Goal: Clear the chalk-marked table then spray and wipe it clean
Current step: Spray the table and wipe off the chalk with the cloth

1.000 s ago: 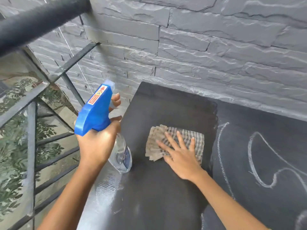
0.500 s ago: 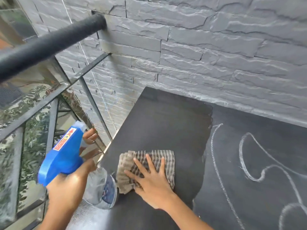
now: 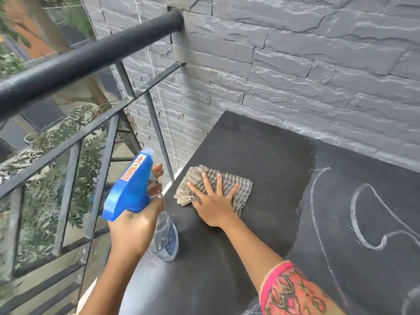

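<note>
Cloth [image 3: 236, 187] looks soft and limp under the right hand's [image 3: 212, 206] spread, flat fingers [image 3: 205, 180]; left hand [image 3: 134, 226] grips the light spray bottle's [image 3: 129, 189] neck.

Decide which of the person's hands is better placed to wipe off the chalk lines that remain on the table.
Right. The right hand lies flat on the cloth, on the table and nearer the chalk lines; the left hand holds the spray bottle.
</note>
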The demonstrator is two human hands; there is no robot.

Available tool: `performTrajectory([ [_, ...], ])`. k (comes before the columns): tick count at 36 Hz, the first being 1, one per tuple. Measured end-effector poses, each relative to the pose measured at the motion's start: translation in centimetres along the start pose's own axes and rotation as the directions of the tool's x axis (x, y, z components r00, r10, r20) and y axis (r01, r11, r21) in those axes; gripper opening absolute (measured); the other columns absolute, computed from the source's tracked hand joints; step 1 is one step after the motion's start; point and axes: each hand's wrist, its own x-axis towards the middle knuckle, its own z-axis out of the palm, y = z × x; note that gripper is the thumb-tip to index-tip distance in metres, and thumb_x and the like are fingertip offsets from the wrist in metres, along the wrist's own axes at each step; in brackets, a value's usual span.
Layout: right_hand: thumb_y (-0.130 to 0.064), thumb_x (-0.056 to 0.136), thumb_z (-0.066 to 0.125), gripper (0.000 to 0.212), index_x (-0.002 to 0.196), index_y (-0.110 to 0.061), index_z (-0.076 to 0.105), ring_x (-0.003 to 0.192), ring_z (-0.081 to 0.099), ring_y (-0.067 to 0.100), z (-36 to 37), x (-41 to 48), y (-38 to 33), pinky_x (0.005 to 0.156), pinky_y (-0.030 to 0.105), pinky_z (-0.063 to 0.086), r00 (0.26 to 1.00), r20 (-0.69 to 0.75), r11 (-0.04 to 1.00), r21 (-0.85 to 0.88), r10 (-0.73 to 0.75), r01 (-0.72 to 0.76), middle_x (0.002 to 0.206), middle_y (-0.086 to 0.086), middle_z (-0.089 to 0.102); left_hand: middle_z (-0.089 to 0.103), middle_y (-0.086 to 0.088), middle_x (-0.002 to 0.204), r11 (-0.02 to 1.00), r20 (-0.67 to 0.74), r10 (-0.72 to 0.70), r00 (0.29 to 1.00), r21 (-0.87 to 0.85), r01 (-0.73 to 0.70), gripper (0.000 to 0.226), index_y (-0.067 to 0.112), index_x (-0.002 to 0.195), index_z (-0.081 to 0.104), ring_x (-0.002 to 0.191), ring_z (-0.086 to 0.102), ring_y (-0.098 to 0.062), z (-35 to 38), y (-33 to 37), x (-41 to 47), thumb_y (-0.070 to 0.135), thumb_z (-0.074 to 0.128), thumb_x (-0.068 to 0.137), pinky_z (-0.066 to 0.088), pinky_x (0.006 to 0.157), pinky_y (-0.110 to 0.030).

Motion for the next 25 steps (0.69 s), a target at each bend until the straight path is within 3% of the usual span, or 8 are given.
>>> performTrajectory([
  [2, -0.052, 0.098, 0.016, 0.051, 0.143, -0.053, -0.007, 0.139, -0.026, 0.038, 1.1, -1.8, -1.4, 0.095, 0.076, -0.018, 0.995, 0.006, 0.992, -0.078, -0.097, 0.098, 0.154, -0.007, -0.026, 0.066, 0.006, 0.084, 1.0, 0.036, 0.031, 0.999, -0.005, -0.031, 0.025, 0.017, 0.078, 0.064, 0.088, 0.062, -0.014, -0.1, -0.1, 0.2, 0.016, 0.053, 0.056, 0.046, 0.087, -0.031],
  [4, -0.051, 0.097, 0.016, 0.051, 0.143, -0.052, -0.005, 0.14, -0.023, 0.038, 2.1, -4.4, -1.6, 0.097, 0.076, -0.015, 0.987, 0.006, 0.978, -0.127, -0.163, 0.163, 0.156, -0.006, -0.022, 0.066, 0.002, 0.087, 0.998, 0.036, 0.065, 0.997, 0.001, -0.065, 0.034, 0.011, 0.085, 0.065, 0.09, 0.062, -0.019, -0.3, 0.2, 0.1, 0.019, 0.055, 0.054, 0.047, 0.092, -0.041],
  [7, -0.051, 0.091, 0.021, 0.051, 0.141, -0.049, 0.026, 0.14, 0.019, 0.042, 3.1, -8.6, 0.1, 0.096, 0.08, 0.01, 0.985, -0.021, 0.975, -0.143, -0.172, 0.167, 0.156, -0.003, 0.023, 0.069, 0.004, 0.097, 0.99, 0.025, 0.132, 0.991, -0.061, -0.13, 0.04, 0.015, 0.093, 0.067, 0.099, 0.065, -0.019, -0.3, 0.6, -0.2, 0.006, 0.051, 0.057, 0.047, 0.095, -0.037],
  [9, -0.053, 0.092, 0.023, 0.047, 0.137, -0.049, 0.035, 0.132, 0.038, 0.039, 4.0, -10.4, 2.2, 0.092, 0.074, 0.017, 0.994, -0.043, 0.982, -0.164, -0.104, 0.096, 0.147, -0.004, 0.04, 0.07, 0.006, 0.104, 0.985, 0.028, 0.146, 0.989, -0.093, -0.143, 0.044, 0.02, 0.094, 0.067, 0.105, 0.064, -0.017, -0.3, 0.8, -0.2, 0.002, 0.05, 0.058, 0.049, 0.097, -0.032],
  [12, -0.057, 0.088, 0.011, 0.053, 0.14, -0.055, 0.013, 0.142, 0.017, 0.036, 3.1, -11.4, 5.1, 0.098, 0.073, 0.006, 0.999, -0.039, 0.995, -0.1, -0.017, 0.013, 0.156, -0.007, 0.016, 0.07, 0.013, 0.1, 0.978, 0.019, 0.133, 0.991, -0.165, -0.129, 0.044, 0.021, 0.094, 0.066, 0.101, 0.066, -0.014, -1.0, 0.6, -0.5, 0.001, 0.05, 0.059, 0.052, 0.083, -0.019],
  [15, -0.057, 0.092, 0.008, 0.051, 0.139, -0.056, -0.01, 0.142, -0.021, 0.032, 1.8, -9.0, 6.2, 0.1, 0.074, -0.01, 0.994, -0.045, 0.995, 0.009, 0.098, -0.098, 0.155, -0.012, -0.022, 0.069, 0.015, 0.089, 0.977, -0.064, 0.097, 0.993, -0.183, -0.107, 0.034, 0.019, 0.086, 0.064, 0.096, 0.064, -0.015, -2.6, 0.3, -1.0, 0.005, 0.053, 0.057, 0.049, 0.083, -0.029],
  [20, -0.058, 0.095, 0.02, 0.056, 0.144, -0.051, -0.005, 0.138, -0.027, 0.039, 0.2, -3.1, 2.2, 0.094, 0.078, -0.016, 0.984, 0.013, 0.978, 0.115, 0.175, -0.176, 0.155, -0.005, -0.025, 0.068, 0.011, 0.083, 0.98, -0.073, 0.095, 0.993, -0.168, -0.106, 0.031, 0.017, 0.08, 0.06, 0.093, 0.069, -0.008, -5.5, 0.9, -2.3, -0.003, 0.058, 0.057, 0.05, 0.087, -0.033],
  [25, -0.056, 0.096, 0.021, 0.055, 0.146, -0.048, -0.002, 0.138, -0.024, 0.043, 1.7, -1.9, -5.5, 0.093, 0.079, -0.016, 0.997, 0.012, 0.997, 0.0, -0.082, 0.082, 0.155, -0.001, -0.024, 0.066, 0.028, 0.061, 0.992, -0.129, 0.037, 0.991, -0.113, -0.052, 0.039, 0.02, 0.074, 0.059, 0.082, 0.067, -0.004, -7.3, 0.7, -2.7, -0.019, 0.057, 0.071, 0.05, 0.082, -0.018],
])
